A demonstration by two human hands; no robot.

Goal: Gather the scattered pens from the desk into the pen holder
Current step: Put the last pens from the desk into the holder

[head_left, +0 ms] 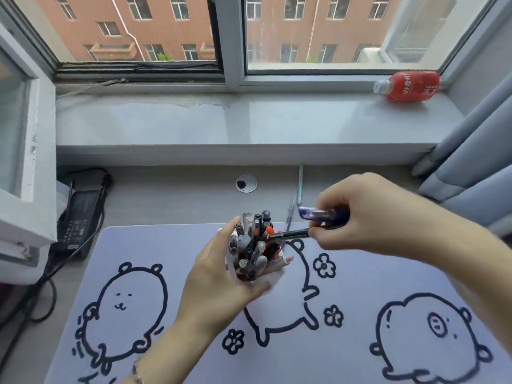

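nearly level, a black pen (289, 233) pinched in right hand (368, 214) fingers (331, 199) points left toward the left hand's (210, 289) clasped pen holder (273, 284).

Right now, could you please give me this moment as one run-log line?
left hand grips pen holder; right hand holds black pen, blue pen; black pen tip at holder; teal pen on desk

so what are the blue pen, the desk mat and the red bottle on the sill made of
Blue pen in the right hand: translucent glossy plastic; light shows through its clip end. Desk mat: likely soft fabric or rubber-backed cloth, matte, with printed cartoon outlines and no glare. Red bottle: probably clear plastic with a red printed label and a pale cap; it looks glossy, though blurred.
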